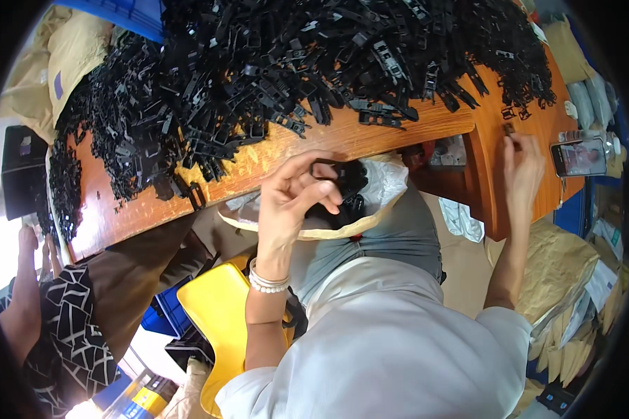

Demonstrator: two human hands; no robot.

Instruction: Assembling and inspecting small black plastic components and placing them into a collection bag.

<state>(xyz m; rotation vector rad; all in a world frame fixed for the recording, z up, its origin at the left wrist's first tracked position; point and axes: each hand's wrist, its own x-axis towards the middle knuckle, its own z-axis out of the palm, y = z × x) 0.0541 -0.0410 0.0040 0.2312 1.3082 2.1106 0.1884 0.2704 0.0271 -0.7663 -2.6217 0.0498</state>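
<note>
Black plastic parts (pixel 355 207) inside silver-lined bag (pixel 390 179); left hand (pixel 291 192) over opening.

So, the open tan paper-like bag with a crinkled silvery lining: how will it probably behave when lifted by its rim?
The bag is probably floppy, since its lining is creased and its rim bends unevenly. It may sag under the black plastic pieces inside. With its mouth wide open, some could spill if it tips.

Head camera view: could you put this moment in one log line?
Left hand: holds black part over open bag | Right hand: at small dark piece | Heap of black parts: on table
</note>
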